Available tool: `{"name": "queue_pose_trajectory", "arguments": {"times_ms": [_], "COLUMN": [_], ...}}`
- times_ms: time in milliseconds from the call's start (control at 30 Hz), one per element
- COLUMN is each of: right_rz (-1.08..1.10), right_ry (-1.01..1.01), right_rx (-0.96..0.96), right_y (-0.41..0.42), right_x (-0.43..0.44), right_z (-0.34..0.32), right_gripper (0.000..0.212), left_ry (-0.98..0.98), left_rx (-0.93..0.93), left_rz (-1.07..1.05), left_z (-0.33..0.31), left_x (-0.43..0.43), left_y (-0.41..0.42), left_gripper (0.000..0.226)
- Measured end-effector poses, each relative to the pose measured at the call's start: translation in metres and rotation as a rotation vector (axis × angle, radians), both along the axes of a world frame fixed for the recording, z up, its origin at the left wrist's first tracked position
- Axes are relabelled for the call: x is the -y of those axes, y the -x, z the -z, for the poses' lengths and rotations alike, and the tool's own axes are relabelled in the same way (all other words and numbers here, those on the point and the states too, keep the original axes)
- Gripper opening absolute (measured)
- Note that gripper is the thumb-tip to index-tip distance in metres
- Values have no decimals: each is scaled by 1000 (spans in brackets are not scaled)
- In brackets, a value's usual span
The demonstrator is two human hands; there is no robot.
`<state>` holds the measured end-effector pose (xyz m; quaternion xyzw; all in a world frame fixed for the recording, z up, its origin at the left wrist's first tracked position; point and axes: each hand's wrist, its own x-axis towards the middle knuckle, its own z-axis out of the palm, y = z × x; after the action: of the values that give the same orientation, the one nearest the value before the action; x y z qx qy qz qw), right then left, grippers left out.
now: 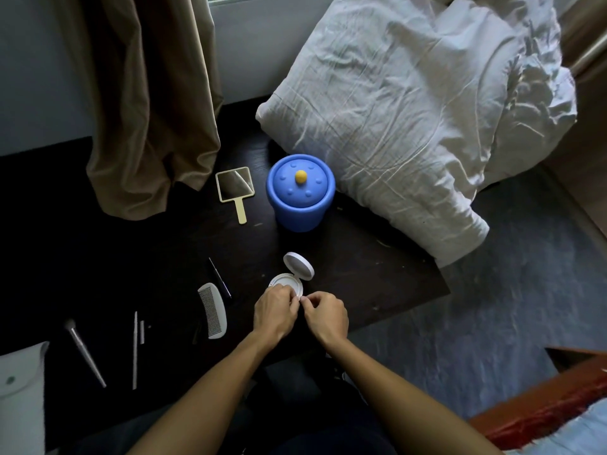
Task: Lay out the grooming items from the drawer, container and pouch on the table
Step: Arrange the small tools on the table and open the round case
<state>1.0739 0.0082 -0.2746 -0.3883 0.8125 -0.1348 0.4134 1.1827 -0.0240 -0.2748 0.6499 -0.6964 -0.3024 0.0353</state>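
Two hands meet at the near rim of the white compact (289, 284), which lies on the dark bench (361, 284) with its lid (299, 265) swung open and tilted up on the far side. The left hand (274, 311) curls over the rim. The right hand (326, 318) pinches at the same spot, fingertips against the left's. The knuckles hide the exact hold.

- Left of the compact: thin dark tool (220, 278), type unclear.
- Just beside it: white comb (213, 310).
- Further left: long white stick (134, 349), short pale piece (142, 331), makeup brush (83, 351). All lie apart from one another.
- Far side: hand mirror (235, 185), face up.
- Beside the mirror: blue container (300, 192), lid on, yellow knob (300, 176).

A rumpled white pillow (410, 126) overhangs the bench's right corner, close behind the container. A tan curtain (147, 93) drapes onto the far left of the bench, near the mirror. A white fabric item (19, 389) with a round stud is cut off at the lower left edge.
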Motion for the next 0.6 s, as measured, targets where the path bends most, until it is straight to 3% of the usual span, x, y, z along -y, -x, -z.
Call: {"name": "queue_pose_trajectory", "arguments": {"times_ms": [400, 600], "right_rz": [66, 57], "right_ry": [-73, -91], "right_rx": [-28, -21], "right_y": [-2, 0], "right_x": [8, 4], "right_z": [-8, -4], "right_gripper": [16, 18], "left_ry": [-62, -90], "left_rx": [-26, -213], "left_rz": [43, -79], "left_z": [5, -2], "left_x": [-8, -4], "left_y": [1, 0], "left_gripper": [21, 14]}}
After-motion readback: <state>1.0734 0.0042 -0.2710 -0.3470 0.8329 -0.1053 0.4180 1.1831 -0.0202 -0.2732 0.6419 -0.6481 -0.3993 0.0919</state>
